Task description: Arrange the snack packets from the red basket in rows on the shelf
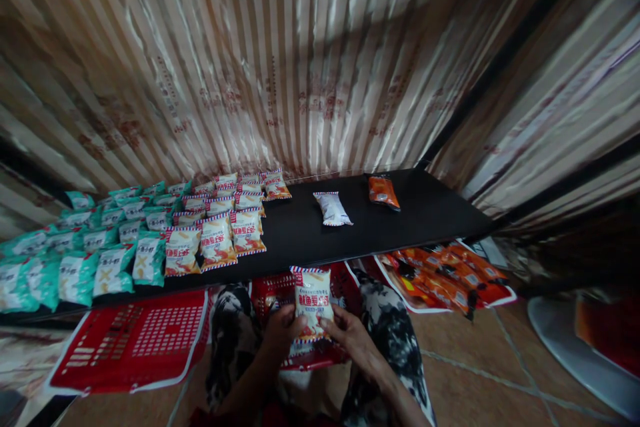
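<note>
around me it is dim; pale glare lies on the curtain (280, 67), under a broad shadow. the wide view bends at its edges, and my hands look slightly blurred.

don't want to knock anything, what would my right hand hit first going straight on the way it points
The red-and-white packet that your right hand is holding. Past that, probably the front edge of the black board, though depth is unclear.

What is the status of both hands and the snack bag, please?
Both hands, left and right, on red-and-white bag, above red basket. Black shelf's front edge just ahead.
</note>
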`<move>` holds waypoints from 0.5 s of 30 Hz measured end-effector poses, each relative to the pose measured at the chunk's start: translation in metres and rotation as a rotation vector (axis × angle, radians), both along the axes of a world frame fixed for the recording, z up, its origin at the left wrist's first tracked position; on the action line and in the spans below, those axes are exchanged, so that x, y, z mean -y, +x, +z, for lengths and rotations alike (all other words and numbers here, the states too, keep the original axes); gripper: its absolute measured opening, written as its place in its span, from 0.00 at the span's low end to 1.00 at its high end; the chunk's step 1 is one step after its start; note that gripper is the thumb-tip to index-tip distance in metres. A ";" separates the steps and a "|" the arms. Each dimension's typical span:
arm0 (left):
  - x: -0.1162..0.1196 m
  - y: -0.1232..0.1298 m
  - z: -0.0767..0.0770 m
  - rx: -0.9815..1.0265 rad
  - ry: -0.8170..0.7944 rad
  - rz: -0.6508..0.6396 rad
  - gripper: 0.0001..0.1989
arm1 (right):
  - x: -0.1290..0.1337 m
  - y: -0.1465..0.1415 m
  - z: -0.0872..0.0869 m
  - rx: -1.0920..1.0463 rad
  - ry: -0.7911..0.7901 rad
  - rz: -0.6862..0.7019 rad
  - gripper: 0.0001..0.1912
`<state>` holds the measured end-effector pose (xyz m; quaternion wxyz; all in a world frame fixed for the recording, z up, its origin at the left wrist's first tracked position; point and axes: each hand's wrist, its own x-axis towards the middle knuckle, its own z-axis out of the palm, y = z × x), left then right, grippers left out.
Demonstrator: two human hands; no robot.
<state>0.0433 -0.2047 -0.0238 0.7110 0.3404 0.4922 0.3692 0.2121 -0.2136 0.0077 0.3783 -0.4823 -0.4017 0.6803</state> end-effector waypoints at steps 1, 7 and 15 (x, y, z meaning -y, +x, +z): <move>-0.001 -0.001 -0.001 0.007 0.022 -0.019 0.23 | -0.001 0.000 -0.002 0.007 0.000 -0.010 0.30; -0.006 -0.005 -0.015 -0.007 0.078 -0.040 0.28 | -0.006 0.002 -0.009 0.061 0.022 -0.052 0.29; -0.016 0.003 -0.009 -0.003 0.104 0.149 0.26 | -0.019 -0.001 0.021 0.188 0.136 0.067 0.31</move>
